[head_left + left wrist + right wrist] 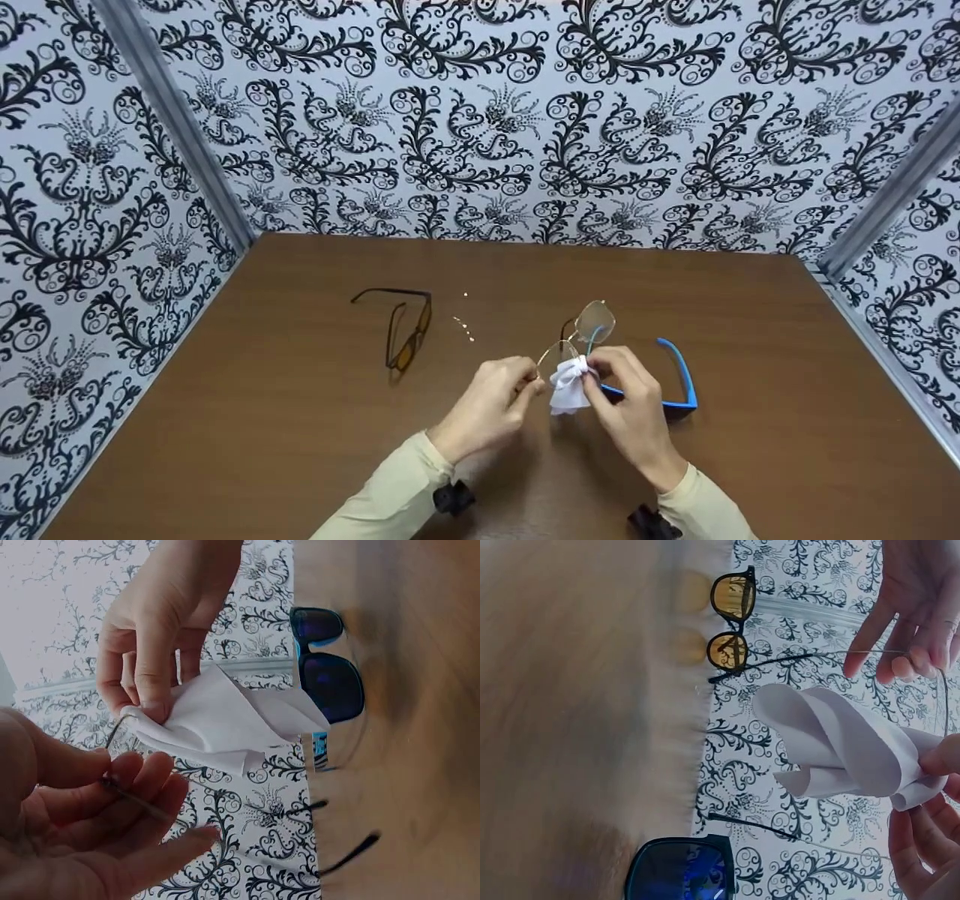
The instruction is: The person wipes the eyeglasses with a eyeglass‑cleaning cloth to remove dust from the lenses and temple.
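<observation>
Thin metal-framed glasses are held up over the table, their slim temples pointing away from the person. My left hand pinches the frame at its left end, near the hinge. A white cloth is folded over part of the rim, and my right hand pinches it there between thumb and fingers. In the right wrist view the cloth hangs in loose folds and hides the lens behind it. The left wrist view shows the left thumb and fingertips on the wire frame, close beside the cloth.
Blue-and-black sunglasses lie on the brown table, partly behind the right hand. Black glasses with amber lenses lie to the left. Small shiny bits dot the tabletop between them. Patterned walls enclose the back and sides.
</observation>
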### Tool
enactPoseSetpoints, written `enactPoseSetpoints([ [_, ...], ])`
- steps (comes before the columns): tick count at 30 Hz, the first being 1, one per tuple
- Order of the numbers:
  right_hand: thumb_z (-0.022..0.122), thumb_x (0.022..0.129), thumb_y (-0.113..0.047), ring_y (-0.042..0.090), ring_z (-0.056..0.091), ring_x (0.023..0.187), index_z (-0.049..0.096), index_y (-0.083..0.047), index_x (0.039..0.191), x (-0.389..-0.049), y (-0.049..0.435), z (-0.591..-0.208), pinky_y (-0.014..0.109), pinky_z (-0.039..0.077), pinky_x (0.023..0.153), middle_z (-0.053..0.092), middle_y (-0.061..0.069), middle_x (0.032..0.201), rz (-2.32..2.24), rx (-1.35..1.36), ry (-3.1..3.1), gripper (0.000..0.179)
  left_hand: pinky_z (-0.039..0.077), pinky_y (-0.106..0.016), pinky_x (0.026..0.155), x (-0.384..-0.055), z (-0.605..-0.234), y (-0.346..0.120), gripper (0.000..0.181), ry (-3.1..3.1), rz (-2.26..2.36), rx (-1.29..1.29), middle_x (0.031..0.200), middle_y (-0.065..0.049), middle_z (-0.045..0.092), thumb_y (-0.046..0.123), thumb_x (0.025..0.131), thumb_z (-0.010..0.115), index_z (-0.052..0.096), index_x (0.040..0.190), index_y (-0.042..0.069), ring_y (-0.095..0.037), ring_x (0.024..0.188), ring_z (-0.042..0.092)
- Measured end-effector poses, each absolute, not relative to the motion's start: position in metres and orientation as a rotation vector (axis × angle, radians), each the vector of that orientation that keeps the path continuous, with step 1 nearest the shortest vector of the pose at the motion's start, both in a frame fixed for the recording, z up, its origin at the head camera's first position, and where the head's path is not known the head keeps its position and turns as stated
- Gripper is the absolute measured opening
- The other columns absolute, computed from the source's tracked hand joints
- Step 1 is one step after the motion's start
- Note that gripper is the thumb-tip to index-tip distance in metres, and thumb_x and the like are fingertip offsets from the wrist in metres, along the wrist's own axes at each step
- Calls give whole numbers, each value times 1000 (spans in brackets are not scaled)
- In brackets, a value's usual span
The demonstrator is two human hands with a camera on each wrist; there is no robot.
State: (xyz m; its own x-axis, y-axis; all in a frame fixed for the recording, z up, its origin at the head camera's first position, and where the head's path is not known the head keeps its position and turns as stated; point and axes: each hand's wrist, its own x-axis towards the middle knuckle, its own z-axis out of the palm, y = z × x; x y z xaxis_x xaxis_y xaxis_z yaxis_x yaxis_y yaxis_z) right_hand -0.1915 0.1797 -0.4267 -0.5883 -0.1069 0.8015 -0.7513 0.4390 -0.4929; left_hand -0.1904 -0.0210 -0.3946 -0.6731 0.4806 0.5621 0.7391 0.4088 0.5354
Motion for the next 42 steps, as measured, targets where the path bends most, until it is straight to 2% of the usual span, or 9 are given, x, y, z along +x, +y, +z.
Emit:
enactPoseSetpoints([
  [3,71,73,18,18,58,78,65,0,94,-192,179,-425,18,47,73,62,9,91,1152,702,-1977,28,40,-20,55,-191,-395,-21,11,-2335,-1023,-1096,69,-3,52,-3,89,63,57,80,2,-11,61,46],
  [8,70,73,18,16,56,75,65,-1,94,-192,178,-423,18,46,69,61,7,90,1163,692,-1959,28,46,-25,55,-190,-396,-20,12,-2337,-879,-1068,70,-6,54,-4,89,60,56,78,1,-16,61,53],
  [14,69,75,16,14,56,75,64,-1,94,-195,174,-418,18,46,69,61,6,90,1129,710,-1975,25,45,-21,50,-188,-393,-19,16,-2379,-820,-926,68,-5,53,-2,88,59,55,73,2,-13,57,52],
  [21,68,76,15,15,56,76,64,-1,95,-200,167,-411,20,46,69,61,7,93,1066,696,-1992,26,48,-26,47,-187,-390,-20,18,-2349,-677,-801,64,-3,52,-2,83,62,53,69,5,-14,53,54],
  [28,68,78,13,15,55,75,63,-1,95,-203,156,-407,21,44,67,61,6,92,1084,693,-1991,23,42,-19,45,-189,-392,-26,21,-2331,-775,-722,62,0,46,-3,85,60,50,69,6,-9,53,46],
  [33,68,78,13,14,56,76,63,-2,94,-204,150,-412,21,46,67,60,4,91,1081,701,-1995,23,42,-21,46,-194,-391,-31,22,-2284,-866,-678,60,-1,48,-5,85,59,51,67,5,-10,53,45],
  [37,68,77,13,15,57,76,63,-2,95,-205,146,-414,17,45,69,61,5,92,1054,690,-1992,24,39,-19,45,-195,-388,-31,23,-2314,-986,-658,57,0,50,-5,86,58,55,65,4,-6,52,43],
  [42,69,78,9,15,59,77,64,-2,94,-206,143,-414,16,45,71,61,6,93,990,650,-1981,20,44,-16,46,-193,-387,-30,20,-2410,-1277,-663,58,-3,60,-6,88,54,60,70,-1,-6,49,56],
])
